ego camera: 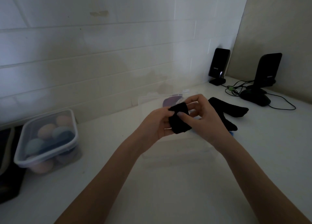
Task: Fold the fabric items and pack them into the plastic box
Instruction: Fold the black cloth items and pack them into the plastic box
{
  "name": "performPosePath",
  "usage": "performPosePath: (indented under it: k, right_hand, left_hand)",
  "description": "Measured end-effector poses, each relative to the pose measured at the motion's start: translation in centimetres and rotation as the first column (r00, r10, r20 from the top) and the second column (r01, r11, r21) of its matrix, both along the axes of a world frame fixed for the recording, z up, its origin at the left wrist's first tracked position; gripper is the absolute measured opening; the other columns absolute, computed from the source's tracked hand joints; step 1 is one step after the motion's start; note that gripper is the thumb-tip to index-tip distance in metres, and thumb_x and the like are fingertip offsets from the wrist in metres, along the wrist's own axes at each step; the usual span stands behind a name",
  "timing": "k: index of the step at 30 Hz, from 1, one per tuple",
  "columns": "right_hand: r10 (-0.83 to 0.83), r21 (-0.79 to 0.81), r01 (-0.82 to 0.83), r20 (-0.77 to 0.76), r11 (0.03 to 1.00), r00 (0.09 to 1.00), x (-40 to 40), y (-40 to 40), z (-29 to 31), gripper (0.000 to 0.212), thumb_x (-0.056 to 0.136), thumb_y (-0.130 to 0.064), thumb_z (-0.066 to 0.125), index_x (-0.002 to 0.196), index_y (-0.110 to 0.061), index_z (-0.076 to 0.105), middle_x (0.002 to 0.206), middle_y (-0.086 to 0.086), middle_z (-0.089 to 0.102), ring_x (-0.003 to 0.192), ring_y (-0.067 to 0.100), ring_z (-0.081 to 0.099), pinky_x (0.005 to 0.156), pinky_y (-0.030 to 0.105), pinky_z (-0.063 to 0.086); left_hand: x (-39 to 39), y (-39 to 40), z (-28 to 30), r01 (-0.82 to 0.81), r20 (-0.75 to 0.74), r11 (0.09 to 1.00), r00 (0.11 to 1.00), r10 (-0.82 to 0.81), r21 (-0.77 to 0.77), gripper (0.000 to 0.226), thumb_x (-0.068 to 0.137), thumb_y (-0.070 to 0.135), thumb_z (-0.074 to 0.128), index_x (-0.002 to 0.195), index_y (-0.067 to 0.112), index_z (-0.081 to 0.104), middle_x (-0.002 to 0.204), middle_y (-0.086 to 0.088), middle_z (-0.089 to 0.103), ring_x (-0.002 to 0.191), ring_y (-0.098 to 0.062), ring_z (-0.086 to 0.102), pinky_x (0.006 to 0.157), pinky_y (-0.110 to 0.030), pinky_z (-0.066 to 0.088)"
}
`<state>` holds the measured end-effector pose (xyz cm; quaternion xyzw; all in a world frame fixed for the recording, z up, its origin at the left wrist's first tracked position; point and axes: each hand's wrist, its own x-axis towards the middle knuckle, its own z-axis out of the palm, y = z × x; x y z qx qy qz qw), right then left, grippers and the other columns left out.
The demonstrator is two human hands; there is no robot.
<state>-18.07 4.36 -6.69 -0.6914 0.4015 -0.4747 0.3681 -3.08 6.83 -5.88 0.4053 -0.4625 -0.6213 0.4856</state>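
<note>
I see a folded black cloth [179, 119] pinched between left hand [157, 125] and right hand [205, 120], fingers curled round it, above the clear box [177, 149], more black cloth [226, 109] lying right.

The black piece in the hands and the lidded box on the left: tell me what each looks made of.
Black folded piece: soft matte fabric, probably knit; it bends limply in both hands' grip. Lidded box: translucent, slightly glossy plastic; the pastel rounded items inside show blurred through its lid and walls.
</note>
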Motion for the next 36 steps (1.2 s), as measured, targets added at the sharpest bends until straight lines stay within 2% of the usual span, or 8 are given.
performPosePath:
  k: [5, 11, 13, 17, 20, 25, 30, 36]
  right_hand:
    - [0.062, 0.043, -0.064, 0.048, 0.997, 0.997, 0.2, 0.3, 0.2, 0.031, 0.080, -0.013, 0.071, 0.105, -0.013, 0.055, 0.092, 0.006, 0.066, 0.069, 0.012, 0.054, 0.058, 0.014, 0.048]
    - [0.131, 0.171, -0.164, 0.191, 0.971, 0.973, 0.9, 0.8, 0.3, 0.014, 0.091, -0.006, 0.056, 0.096, -0.014, 0.045, 0.085, 0.015, 0.062, 0.073, 0.018, 0.066, 0.060, 0.029, 0.058]
    - [0.158, 0.239, -0.203, 0.197, 0.950, 0.968, 1.1, 1.2, 0.3, 0.019, 0.091, -0.005, 0.055, 0.088, -0.019, 0.042, 0.084, 0.014, 0.060, 0.070, 0.020, 0.065, 0.058, 0.036, 0.060]
    - [0.208, 0.290, -0.221, 0.074, 0.931, 0.975, 1.6, 1.5, 0.3, 0.023, 0.090, -0.004, 0.056, 0.079, -0.016, 0.041, 0.076, 0.013, 0.057, 0.058, 0.017, 0.063, 0.051, 0.033, 0.057]
    - [0.274, 0.346, -0.232, -0.077, 0.909, 0.959, 2.5, 1.7, 0.0, 0.023, 0.089, -0.003, 0.058, 0.075, -0.015, 0.043, 0.068, 0.009, 0.056, 0.053, 0.014, 0.059, 0.048, 0.029, 0.056]
    - [0.211, 0.223, -0.122, -0.437, 0.967, 0.874, 4.6, 2.2, -0.6, 0.022, 0.086, -0.012, 0.062, 0.075, -0.017, 0.043, 0.074, 0.014, 0.063, 0.062, 0.024, 0.064, 0.057, 0.032, 0.053]
    - [0.126, 0.123, -0.070, -0.541, 0.990, 0.832, 6.8, 2.6, -1.4, 0.027, 0.083, -0.015, 0.063, 0.069, -0.025, 0.042, 0.087, 0.007, 0.061, 0.086, 0.031, 0.065, 0.081, 0.044, 0.054]
    - [0.182, 0.163, -0.101, -0.625, 0.981, 0.760, 6.4, 2.6, -1.0, 0.021, 0.080, -0.027, 0.071, 0.096, -0.014, 0.070, 0.096, 0.010, 0.070, 0.076, 0.017, 0.061, 0.080, 0.033, 0.054]
  left_hand:
    - [-0.5, 0.5, -0.6, -0.143, 0.226, 0.977, 0.958, 0.178, -0.160, 0.017, 0.098, 0.028, 0.039, 0.098, 0.012, 0.046, 0.102, -0.007, 0.061, 0.089, -0.020, 0.066, 0.072, -0.033, 0.060]
    - [1.0, 0.0, -0.5, -0.158, 0.379, 0.911, 0.872, 0.309, -0.380, 0.023, 0.091, 0.026, 0.054, 0.072, 0.016, 0.047, 0.076, -0.011, 0.054, 0.076, -0.021, 0.056, 0.071, -0.043, 0.054]
    - [1.9, 0.0, -0.5, -0.129, 0.472, 0.866, 0.794, 0.382, -0.483, 0.022, 0.086, 0.028, 0.060, 0.067, 0.020, 0.053, 0.067, -0.002, 0.058, 0.066, -0.012, 0.054, 0.065, -0.028, 0.046]
    - [3.1, 1.2, -0.9, -0.053, 0.621, 0.787, 0.583, 0.524, -0.614, 0.003, 0.085, 0.024, 0.063, 0.083, 0.023, 0.066, 0.070, 0.016, 0.062, 0.064, 0.001, 0.053, 0.059, -0.009, 0.035]
    - [4.4, 2.5, -1.6, -0.064, 0.619, 0.737, 0.498, 0.608, -0.673, 0.018, 0.081, 0.023, 0.068, 0.098, 0.023, 0.064, 0.081, 0.014, 0.064, 0.071, -0.001, 0.053, 0.065, -0.007, 0.035]
    - [5.7, 4.4, -2.7, -0.092, 0.601, 0.670, 0.364, 0.711, -0.736, 0.002, 0.082, 0.019, 0.066, 0.083, 0.019, 0.064, 0.070, 0.010, 0.056, 0.061, 0.001, 0.047, 0.058, -0.010, 0.032]
    - [5.3, 4.4, -3.8, -0.214, 0.586, 0.707, 0.427, 0.689, -0.675, 0.009, 0.087, 0.010, 0.058, 0.080, 0.010, 0.063, 0.077, -0.001, 0.064, 0.065, -0.004, 0.052, 0.061, -0.006, 0.039]
    - [5.2, 4.3, -3.8, -0.238, 0.564, 0.703, 0.453, 0.690, -0.670, 0.011, 0.087, 0.008, 0.056, 0.078, 0.009, 0.063, 0.078, -0.003, 0.065, 0.066, -0.006, 0.053, 0.060, -0.006, 0.038]
